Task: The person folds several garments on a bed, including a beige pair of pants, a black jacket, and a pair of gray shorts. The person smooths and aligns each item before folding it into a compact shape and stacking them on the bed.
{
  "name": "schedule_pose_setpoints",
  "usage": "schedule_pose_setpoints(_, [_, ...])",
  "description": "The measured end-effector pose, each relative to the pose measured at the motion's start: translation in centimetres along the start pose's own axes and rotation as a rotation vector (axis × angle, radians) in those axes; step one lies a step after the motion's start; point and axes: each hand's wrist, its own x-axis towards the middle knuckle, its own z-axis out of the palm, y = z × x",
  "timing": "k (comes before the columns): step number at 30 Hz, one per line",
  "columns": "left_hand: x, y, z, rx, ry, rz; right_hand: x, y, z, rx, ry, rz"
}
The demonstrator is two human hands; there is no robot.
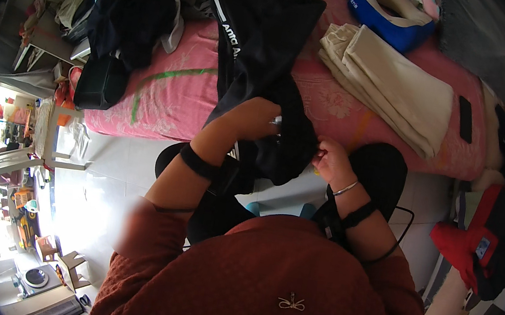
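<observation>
Black sports trousers (264,30) with a white stripe and Anta lettering lie lengthwise over the bed's edge, their near end bunched and hanging over the side. My left hand (257,117) is on this bunched part, its fingers curled into the fabric and partly hidden by it. A small shiny silver spot shows at those fingers; what it is, I cannot tell. At the right edge of the same cloth, my right hand (331,160) pinches the fabric between its fingertips.
The bed has a pink patterned sheet (174,94). Folded cream cloth (386,84), a blue neck pillow (394,25) and a black phone-like slab (465,119) lie to the right. Dark clothing (131,7) and a dark green box-like bag (102,83) are left. A white chair (52,136) stands beyond.
</observation>
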Motion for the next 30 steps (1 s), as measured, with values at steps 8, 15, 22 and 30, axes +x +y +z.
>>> schedule_pose_setpoints(8, [-2.6,1.3,-1.1,-0.002,0.357,0.113,0.3,-0.1,-0.3,0.013,0.116,0.018])
schedule_pose_setpoints(15, [-2.5,-0.3,-0.5,-0.694,0.328,-0.197,0.0,-0.6,0.2,-0.067,0.099,0.009])
schedule_pose_setpoints(22, [-1.3,-0.6,-0.4,-0.981,0.235,-0.269,-2.8,-3.5,5.6,-0.934,0.1,-0.624])
schedule_pose_setpoints(30, [-1.2,1.1,0.2,-1.033,0.244,-0.337,-2.5,-3.4,10.0,-1.423,0.18,-0.939])
